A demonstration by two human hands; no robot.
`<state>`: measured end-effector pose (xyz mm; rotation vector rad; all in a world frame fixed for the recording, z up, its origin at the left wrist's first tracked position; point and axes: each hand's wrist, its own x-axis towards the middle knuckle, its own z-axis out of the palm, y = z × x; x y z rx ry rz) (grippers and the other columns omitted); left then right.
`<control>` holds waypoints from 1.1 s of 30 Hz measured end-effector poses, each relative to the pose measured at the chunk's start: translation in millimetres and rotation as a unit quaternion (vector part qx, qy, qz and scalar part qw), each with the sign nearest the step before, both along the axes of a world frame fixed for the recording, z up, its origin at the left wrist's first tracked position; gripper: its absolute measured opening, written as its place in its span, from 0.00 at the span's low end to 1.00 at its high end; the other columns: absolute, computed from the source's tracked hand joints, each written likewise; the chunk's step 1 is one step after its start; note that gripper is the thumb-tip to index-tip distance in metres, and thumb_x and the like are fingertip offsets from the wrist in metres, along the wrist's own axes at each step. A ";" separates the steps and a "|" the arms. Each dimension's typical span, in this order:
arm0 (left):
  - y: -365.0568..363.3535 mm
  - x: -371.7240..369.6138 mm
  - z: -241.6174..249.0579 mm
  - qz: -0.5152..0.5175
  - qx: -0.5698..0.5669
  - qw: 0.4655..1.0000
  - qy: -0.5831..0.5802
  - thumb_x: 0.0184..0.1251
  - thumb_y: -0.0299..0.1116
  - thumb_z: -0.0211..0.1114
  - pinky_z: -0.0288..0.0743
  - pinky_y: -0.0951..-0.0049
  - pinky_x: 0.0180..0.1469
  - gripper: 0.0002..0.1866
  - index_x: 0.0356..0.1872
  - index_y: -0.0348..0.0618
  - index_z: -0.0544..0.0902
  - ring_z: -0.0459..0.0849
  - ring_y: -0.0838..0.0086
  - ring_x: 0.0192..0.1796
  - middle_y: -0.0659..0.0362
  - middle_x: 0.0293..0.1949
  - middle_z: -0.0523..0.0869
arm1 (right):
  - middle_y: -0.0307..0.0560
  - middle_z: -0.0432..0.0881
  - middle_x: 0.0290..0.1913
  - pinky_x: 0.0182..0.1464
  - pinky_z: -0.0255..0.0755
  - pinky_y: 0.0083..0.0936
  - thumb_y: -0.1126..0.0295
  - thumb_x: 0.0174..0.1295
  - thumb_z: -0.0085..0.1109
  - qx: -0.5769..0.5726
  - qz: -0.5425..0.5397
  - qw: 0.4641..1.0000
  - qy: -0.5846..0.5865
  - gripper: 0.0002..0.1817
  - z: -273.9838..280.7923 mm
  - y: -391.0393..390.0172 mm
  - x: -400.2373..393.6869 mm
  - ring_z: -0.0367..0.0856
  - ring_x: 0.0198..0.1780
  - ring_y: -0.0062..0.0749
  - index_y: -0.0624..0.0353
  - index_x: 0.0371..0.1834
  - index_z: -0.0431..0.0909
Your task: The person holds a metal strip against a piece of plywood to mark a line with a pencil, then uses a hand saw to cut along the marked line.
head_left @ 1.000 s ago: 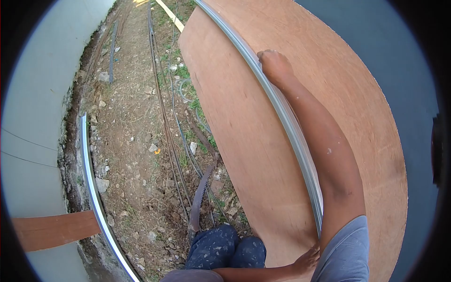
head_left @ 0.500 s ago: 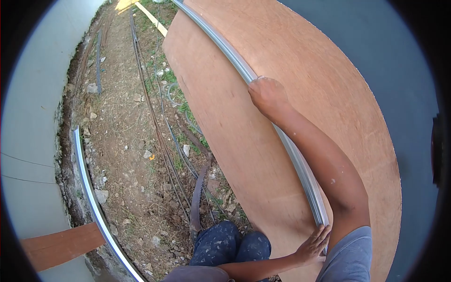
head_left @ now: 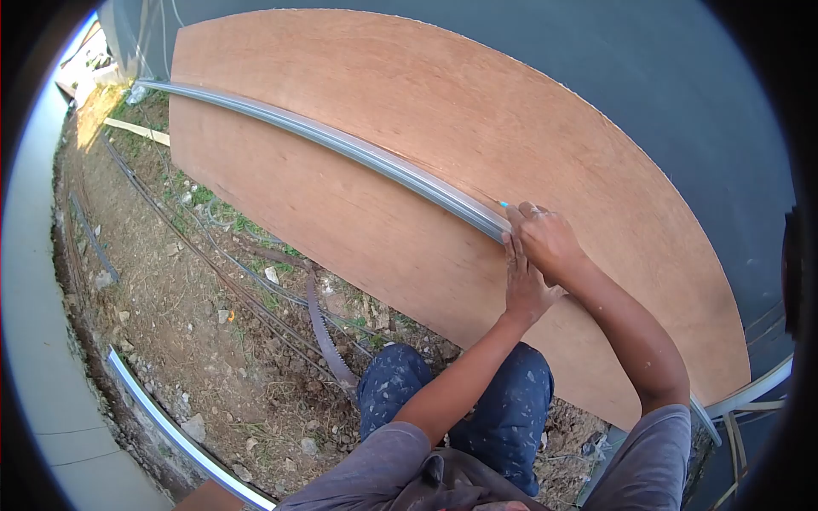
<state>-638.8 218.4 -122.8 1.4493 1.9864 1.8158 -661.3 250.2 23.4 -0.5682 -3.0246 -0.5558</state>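
Observation:
A large reddish-brown plywood sheet (head_left: pixel 383 230) leans in front of me with a long grey ribbed metal strip (head_left: pixel 341 140) lying along it. My left hand (head_left: pixel 530 289) rests on the strip, fingers stretched out and pressed near its edge. Just above, my right hand (head_left: pixel 550 238) is closed around a small teal-tipped item (head_left: pixel 504 204) whose kind I cannot make out. Its tip is at the strip's upper edge. Both hands hide part of the strip, which shows again past the sheet's lower right.
On the rough ground left of the sheet lie a curved saw (head_left: pixel 322 328), long thin rods (head_left: pixel 217 272) and stones. A shiny metal strip (head_left: pixel 175 439) lies along the left wall (head_left: pixel 51 341). A dark blue-grey surface (head_left: pixel 639 77) stands behind the sheet.
My view has turned, so the sheet lies more crosswise. My left hand has come up along the strip beside my right hand, where the teal tip now shows.

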 end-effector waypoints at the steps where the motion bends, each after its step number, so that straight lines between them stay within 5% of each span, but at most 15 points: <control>1: -5.0 0.3 4.8 -0.010 0.001 1.000 0.005 0.41 0.48 0.77 0.41 0.47 0.73 0.61 0.71 0.37 0.45 0.38 0.37 0.73 0.39 0.71 0.46 | 0.52 0.78 0.33 0.36 0.78 0.36 0.74 0.55 0.53 -0.023 -0.006 0.999 0.027 0.10 2.5 -2.5 2.4 0.82 0.36 0.46 0.65 0.40 0.75; 4: -7.2 -0.9 2.9 -0.001 0.033 0.999 -0.015 0.39 0.47 0.78 0.40 0.47 0.73 0.62 0.71 0.35 0.45 0.37 0.37 0.73 0.37 0.71 0.45 | 0.54 0.79 0.34 0.40 0.77 0.39 0.75 0.56 0.50 -0.080 -0.010 0.990 0.119 0.08 7.1 -10.0 -12.5 0.81 0.39 0.49 0.63 0.38 0.76; 9: -3.6 2.9 -15.5 -0.056 -0.036 0.997 0.028 0.52 0.47 0.70 0.41 0.47 0.73 0.53 0.70 0.32 0.46 0.38 0.39 0.73 0.37 0.71 0.44 | 0.57 0.80 0.37 0.42 0.77 0.41 0.77 0.57 0.48 -0.107 0.016 0.988 0.112 0.09 -15.3 -10.2 -90.9 0.81 0.42 0.50 0.63 0.38 0.77; 10: -3.7 0.5 -15.5 -0.071 -0.041 0.997 -0.001 0.58 0.45 0.65 0.50 0.52 0.71 0.43 0.68 0.34 0.53 0.50 0.47 0.72 0.41 0.69 0.54 | 0.58 0.81 0.39 0.43 0.77 0.41 0.77 0.57 0.47 -0.113 0.016 0.987 0.110 0.10 -21.7 -6.2 -109.1 0.82 0.43 0.49 0.63 0.39 0.78; 11: -4.7 1.1 -18.9 -0.064 -0.040 0.997 0.001 0.58 0.45 0.65 0.50 0.52 0.71 0.43 0.68 0.34 0.53 0.50 0.47 0.72 0.41 0.69 0.54 | 0.58 0.81 0.39 0.43 0.77 0.41 0.77 0.57 0.47 -0.112 0.023 0.987 0.111 0.10 -29.8 -0.4 -126.0 0.82 0.43 0.49 0.63 0.39 0.78; 15: 0.7 8.5 -28.0 -0.244 0.108 0.872 -0.409 0.60 0.42 0.64 0.62 0.59 0.62 0.31 0.62 0.40 0.65 0.67 0.58 0.62 0.50 0.58 0.71 | 0.56 0.82 0.37 0.42 0.77 0.40 0.75 0.57 0.48 -0.108 0.033 0.987 0.112 0.09 -39.1 4.1 -168.4 0.83 0.41 0.49 0.62 0.33 0.81; 18: -1.2 4.5 -21.9 -0.255 0.065 0.877 -0.402 0.58 0.41 0.66 0.62 0.59 0.62 0.32 0.61 0.39 0.65 0.67 0.57 0.62 0.49 0.57 0.71 | 0.55 0.83 0.34 0.38 0.78 0.39 0.74 0.56 0.50 -0.069 0.041 0.994 0.073 0.09 -34.0 1.4 -157.7 0.84 0.38 0.48 0.62 0.30 0.82; 20: -2.1 0.9 -18.5 -0.177 0.015 0.961 -0.212 0.57 0.39 0.67 0.63 0.58 0.61 0.32 0.61 0.39 0.65 0.68 0.54 0.61 0.47 0.58 0.71 | 0.55 0.83 0.32 0.35 0.79 0.38 0.74 0.56 0.50 -0.043 0.059 0.996 0.050 0.09 -30.9 -7.0 -133.8 0.84 0.36 0.47 0.62 0.28 0.82; 24: 8.2 -0.2 -22.4 -0.049 0.072 0.996 -0.035 0.54 0.38 0.68 0.62 0.55 0.61 0.36 0.62 0.37 0.64 0.67 0.52 0.62 0.44 0.59 0.70 | 0.55 0.82 0.28 0.28 0.78 0.36 0.73 0.55 0.51 0.013 0.059 0.998 0.016 0.09 -36.6 -11.0 -55.6 0.84 0.30 0.46 0.64 0.28 0.81; 27: 3.7 -5.4 -13.8 -0.179 -0.037 0.978 -0.102 0.52 0.40 0.70 0.56 0.51 0.67 0.43 0.66 0.35 0.58 0.57 0.45 0.69 0.38 0.65 0.61 | 0.54 0.82 0.29 0.28 0.78 0.35 0.71 0.56 0.51 0.002 -0.003 1.000 0.011 0.09 -18.8 -11.6 7.8 0.84 0.28 0.46 0.63 0.30 0.81; 30: 0.2 -3.2 -6.9 0.038 -0.025 0.995 0.092 0.47 0.48 0.74 0.46 0.47 0.71 0.54 0.69 0.35 0.51 0.42 0.38 0.73 0.33 0.70 0.48 | 0.53 0.81 0.33 0.30 0.77 0.35 0.71 0.57 0.52 -0.070 -0.055 0.993 0.077 0.09 3.9 -9.4 56.3 0.83 0.29 0.46 0.61 0.36 0.81; 33: -11.1 -4.4 1.9 -0.022 0.025 0.999 -0.006 0.38 0.57 0.76 0.37 0.44 0.72 0.63 0.70 0.35 0.47 0.32 0.34 0.72 0.32 0.71 0.37 | 0.51 0.79 0.38 0.34 0.76 0.36 0.72 0.54 0.56 -0.079 -0.077 0.980 0.166 0.13 5.5 -10.4 131.6 0.81 0.34 0.44 0.59 0.43 0.79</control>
